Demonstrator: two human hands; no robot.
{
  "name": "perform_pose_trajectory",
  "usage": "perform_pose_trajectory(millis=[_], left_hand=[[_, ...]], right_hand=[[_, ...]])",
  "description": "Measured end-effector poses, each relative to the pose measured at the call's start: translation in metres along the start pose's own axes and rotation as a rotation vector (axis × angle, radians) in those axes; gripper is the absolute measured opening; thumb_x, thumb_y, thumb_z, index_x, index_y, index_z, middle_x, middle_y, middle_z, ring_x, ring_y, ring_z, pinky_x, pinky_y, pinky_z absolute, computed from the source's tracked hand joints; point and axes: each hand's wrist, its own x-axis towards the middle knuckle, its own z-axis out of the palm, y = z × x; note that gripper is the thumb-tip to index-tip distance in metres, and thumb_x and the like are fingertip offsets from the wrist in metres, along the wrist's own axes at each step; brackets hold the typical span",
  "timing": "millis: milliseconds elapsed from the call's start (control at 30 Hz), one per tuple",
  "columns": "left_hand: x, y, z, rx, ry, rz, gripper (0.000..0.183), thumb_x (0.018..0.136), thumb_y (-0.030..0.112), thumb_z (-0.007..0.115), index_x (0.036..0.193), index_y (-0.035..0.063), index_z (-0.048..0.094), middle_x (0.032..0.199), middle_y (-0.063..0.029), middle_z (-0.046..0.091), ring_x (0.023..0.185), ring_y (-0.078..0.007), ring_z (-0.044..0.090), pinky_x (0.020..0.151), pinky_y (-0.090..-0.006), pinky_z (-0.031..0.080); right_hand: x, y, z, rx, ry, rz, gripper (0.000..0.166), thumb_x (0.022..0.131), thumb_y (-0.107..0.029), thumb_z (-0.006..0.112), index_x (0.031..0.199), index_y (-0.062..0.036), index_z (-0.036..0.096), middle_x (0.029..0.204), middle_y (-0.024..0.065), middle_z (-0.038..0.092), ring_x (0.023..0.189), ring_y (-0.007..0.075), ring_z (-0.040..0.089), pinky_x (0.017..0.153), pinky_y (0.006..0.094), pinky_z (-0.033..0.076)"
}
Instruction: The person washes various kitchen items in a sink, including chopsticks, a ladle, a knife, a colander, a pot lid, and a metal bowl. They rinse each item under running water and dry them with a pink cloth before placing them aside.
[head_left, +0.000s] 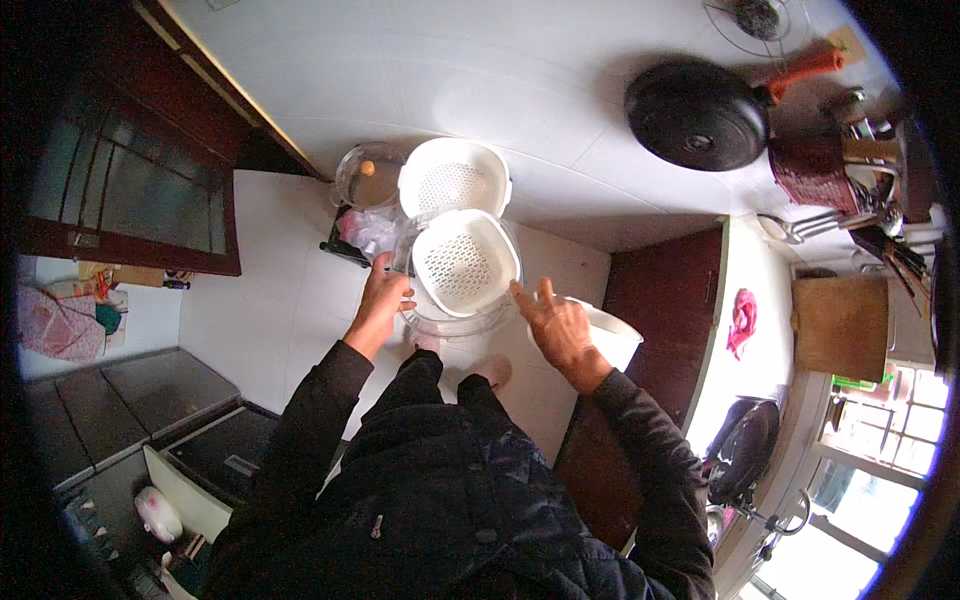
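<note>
A white perforated plastic colander (463, 259) sits inside a round clear basin (442, 328) in front of me, above my feet. My left hand (384, 304) is at the basin's left side, its fingers bent over the rim. At the opposite side, my right hand (559, 326) has a fingertip against the edge of the basin or colander. Its other fingers are spread, and its grip there is not plain. A second white colander (450, 176) stands just beyond the first. Under my right hand is a white bucket (616, 337), partly hidden by the hand.
A clear lidded pot or bowl (371, 176) and plastic bags (371, 232) are beside the colanders. Dark red cabinets (660, 300) and a white counter (757, 300) flank me on the right. A frying pan (697, 116) hangs on the wall. At left, a glazed cabinet door (142, 187) juts out.
</note>
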Motion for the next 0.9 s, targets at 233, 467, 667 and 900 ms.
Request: perform_pose_trajectory(millis=[233,467,667,900], left_hand=[[0.0,-0.013,0.042,0.201,-0.002,-0.02,0.064,0.075,0.005,0.055,0.137,0.0061,0.039,0.091,-0.007,0.055,0.074,-0.0161,0.054,0.057,-0.0321,0.049],[0.011,-0.012,0.048,0.393,-0.086,-0.019,0.071,0.077,0.01,0.054,0.144,0.0061,0.033,0.094,-0.0076,0.054,0.08,-0.0187,0.055,0.064,-0.0359,0.049],[0.057,-0.007,0.028,0.458,-0.105,-0.038,0.069,0.079,0.014,0.062,0.142,0.0012,0.037,0.123,-0.0237,0.059,0.103,-0.0277,0.062,0.082,-0.038,0.05],[0.111,0.016,0.009,0.429,-0.121,-0.149,0.055,0.082,0.013,0.055,0.136,0.0053,0.044,0.093,-0.0053,0.06,0.078,-0.0133,0.055,0.061,-0.0333,0.047]], right_hand=[[-0.005,0.013,0.042,-0.012,-0.212,-0.041,0.035,0.087,-0.011,0.063,0.121,-0.0053,0.056,0.105,0.0182,0.056,0.072,0.0271,0.07,0.058,0.0375,0.058],[0.0,0.006,0.084,0.01,-0.208,-0.189,0.007,0.082,-0.007,0.064,0.082,-0.001,0.062,0.096,0.0172,0.059,0.066,0.0269,0.07,0.054,0.0362,0.057],[0.02,-0.001,0.094,0.124,-0.237,-0.224,0.007,0.082,-0.005,0.063,0.086,0.0001,0.06,0.098,0.0167,0.058,0.066,0.027,0.07,0.056,0.0374,0.057],[0.044,0.002,0.058,0.213,-0.214,-0.165,0.014,0.083,-0.009,0.061,0.095,-0.0037,0.055,0.099,0.0148,0.055,0.071,0.0278,0.068,0.06,0.0398,0.057]])
